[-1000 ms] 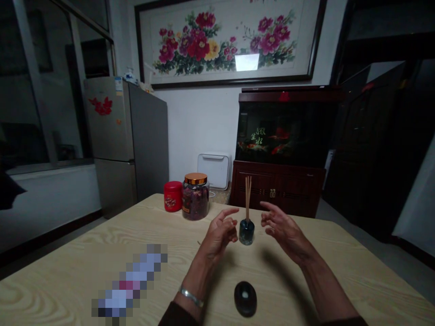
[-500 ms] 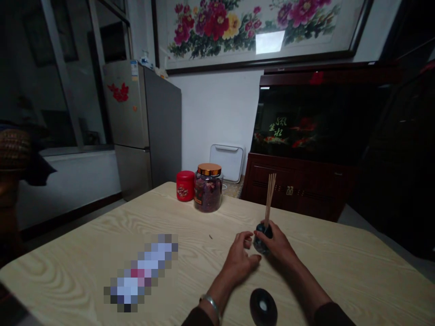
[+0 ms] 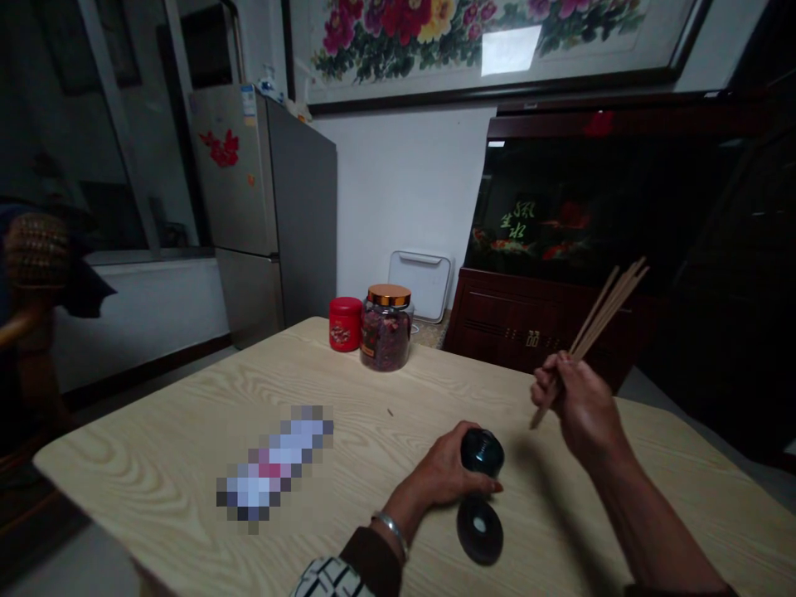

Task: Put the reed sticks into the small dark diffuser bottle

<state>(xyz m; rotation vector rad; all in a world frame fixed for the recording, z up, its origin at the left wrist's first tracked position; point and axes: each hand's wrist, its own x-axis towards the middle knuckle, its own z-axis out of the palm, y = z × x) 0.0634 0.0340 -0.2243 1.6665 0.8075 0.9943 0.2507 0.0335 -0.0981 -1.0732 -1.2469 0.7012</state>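
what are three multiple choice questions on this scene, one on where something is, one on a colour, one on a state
1. Where is the red tin relative to the glass jar?
A) right of it
B) left of it
C) on top of it

2. What colour is the jar's lid?
A) white
B) green
C) copper

3. What is the right hand doing?
A) gripping wooden sticks
B) lying flat, palm down
C) holding the jar

1 B: the tin stands just left of the jar.
2 C: the lid shows a copper-orange sheen.
3 A: the hand closes around the sticks, which tilt upward.
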